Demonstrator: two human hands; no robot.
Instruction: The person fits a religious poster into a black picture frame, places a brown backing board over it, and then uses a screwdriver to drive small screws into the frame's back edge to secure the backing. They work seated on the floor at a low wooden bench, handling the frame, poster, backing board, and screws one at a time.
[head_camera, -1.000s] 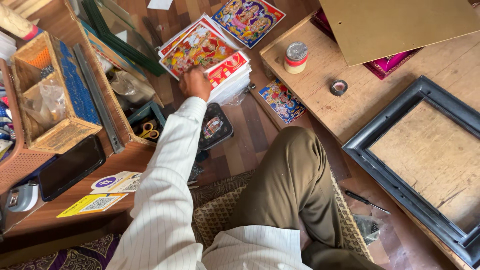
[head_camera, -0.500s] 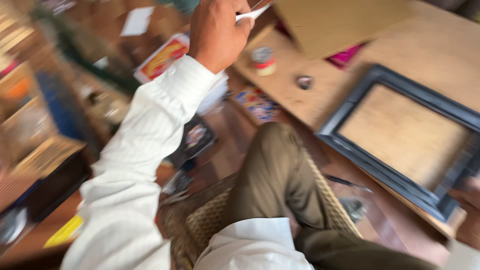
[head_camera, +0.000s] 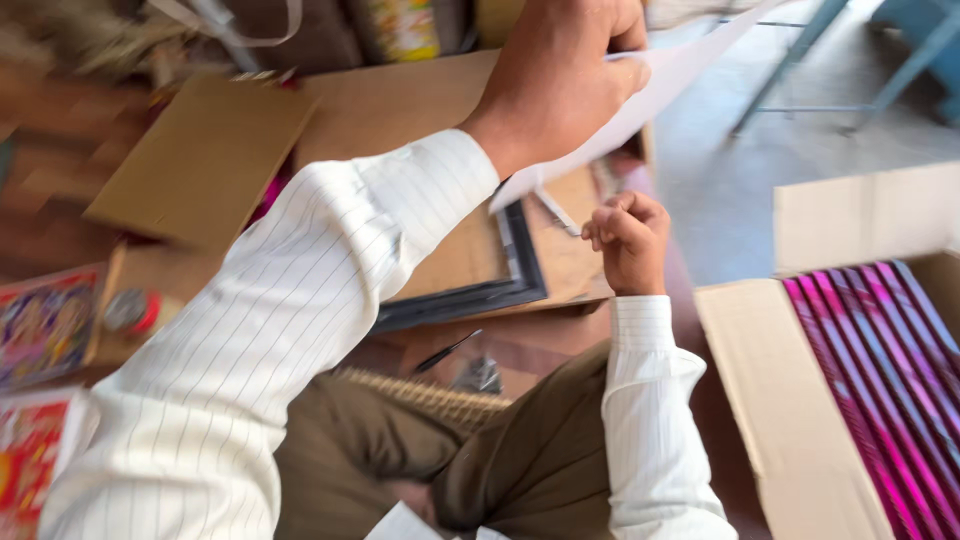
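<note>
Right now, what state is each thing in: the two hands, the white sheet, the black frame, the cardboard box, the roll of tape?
Left hand: raised, gripping the sheet.
White paper sheet: held up, slanting, off the floor.
Right hand: loosely curled, holding nothing visible.
Black rectangular picture frame: lying flat, partly hidden by the sleeve.
Brown cardboard box: open, pink and purple strips inside.
Red-edged tape roll: lying flat on the board.

An open brown cardboard box (head_camera: 790, 400) stands at the lower right, packed with upright flat packs in pink, magenta and violet (head_camera: 880, 360). Far across from the box, a flat brown cardboard sheet (head_camera: 200, 155) lies at the upper left. Colourful printed picture sheets (head_camera: 45, 325) lie farther from the box, by the left edge.
</note>
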